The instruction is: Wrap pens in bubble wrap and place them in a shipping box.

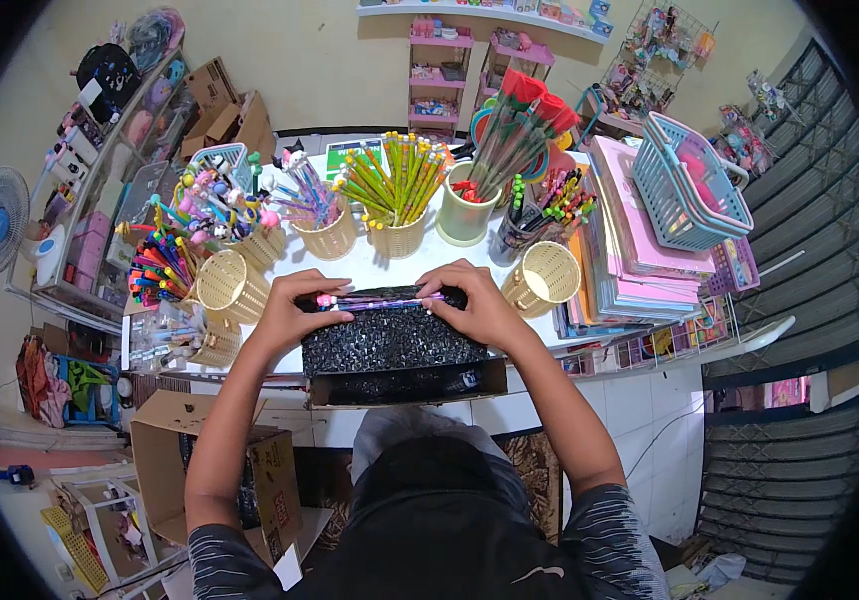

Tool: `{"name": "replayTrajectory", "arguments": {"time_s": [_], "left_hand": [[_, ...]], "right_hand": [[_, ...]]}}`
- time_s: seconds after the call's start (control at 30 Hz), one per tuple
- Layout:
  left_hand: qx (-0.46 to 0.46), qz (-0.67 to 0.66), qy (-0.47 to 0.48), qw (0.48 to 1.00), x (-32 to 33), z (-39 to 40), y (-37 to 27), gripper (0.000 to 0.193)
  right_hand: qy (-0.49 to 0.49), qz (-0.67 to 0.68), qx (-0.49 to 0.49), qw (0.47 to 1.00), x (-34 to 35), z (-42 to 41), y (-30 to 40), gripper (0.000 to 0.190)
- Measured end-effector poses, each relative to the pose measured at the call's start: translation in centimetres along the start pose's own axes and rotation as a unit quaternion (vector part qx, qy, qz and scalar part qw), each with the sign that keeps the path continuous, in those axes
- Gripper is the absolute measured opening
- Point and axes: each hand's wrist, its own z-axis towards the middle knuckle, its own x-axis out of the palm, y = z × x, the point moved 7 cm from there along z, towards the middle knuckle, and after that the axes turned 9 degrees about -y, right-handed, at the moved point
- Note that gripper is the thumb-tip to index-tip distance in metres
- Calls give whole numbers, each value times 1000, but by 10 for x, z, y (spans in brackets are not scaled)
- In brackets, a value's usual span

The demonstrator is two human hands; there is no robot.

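A sheet of black bubble wrap point(392, 341) lies over the near edge of the white table in front of me. On its far part rests a small bundle of purple and blue pens point(384, 303), laid crosswise, with a pink figure topper at the left end. My left hand point(302, 304) pinches the wrap around the left end of the pens, thumb on the near side and fingers on the far side. At the other end, my right hand point(467, 298) grips the wrap in the same manner, its thumb near the pen tips.
Woven cups filled with pencils point(399, 187) and topper pens point(223, 202) line the back. Two woven cups point(233, 285) point(545, 277) flank my hands. Stacked books point(647, 225) carry a blue basket point(692, 187) at right. A cardboard box point(272, 487) stands below left.
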Motion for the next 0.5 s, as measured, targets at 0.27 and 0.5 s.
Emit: {"name": "replayTrajectory", "arguments": {"time_s": [0.27, 0.5], "left_hand": [[63, 25, -9, 998, 0, -8, -3, 32], [165, 118, 29, 979, -1, 1, -26, 22]], "right_hand": [[20, 53, -10, 998, 1, 5, 2, 11], [6, 18, -66, 998, -2, -2, 15, 11]]}}
